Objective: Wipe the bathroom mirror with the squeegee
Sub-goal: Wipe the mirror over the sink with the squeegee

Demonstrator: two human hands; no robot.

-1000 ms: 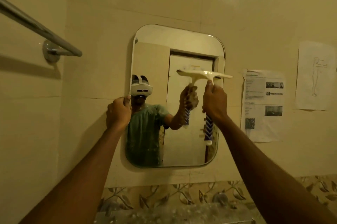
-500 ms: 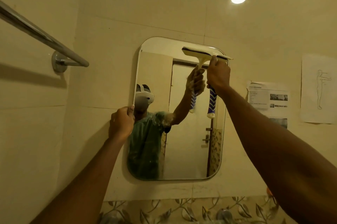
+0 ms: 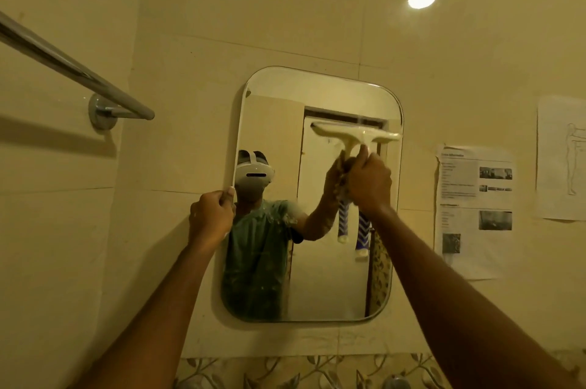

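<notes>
Now R hand [image 3: 369, 181] grips squeegee [image 3: 352, 135] on mirror [image 3: 317, 277], L hand [image 3: 211, 217] holds edge.

The squeegee [image 3: 355, 135] sits above my right hand [image 3: 369, 181], against the mirror [image 3: 320, 277]. My left hand [image 3: 211, 214] grips the mirror's left edge.
</notes>
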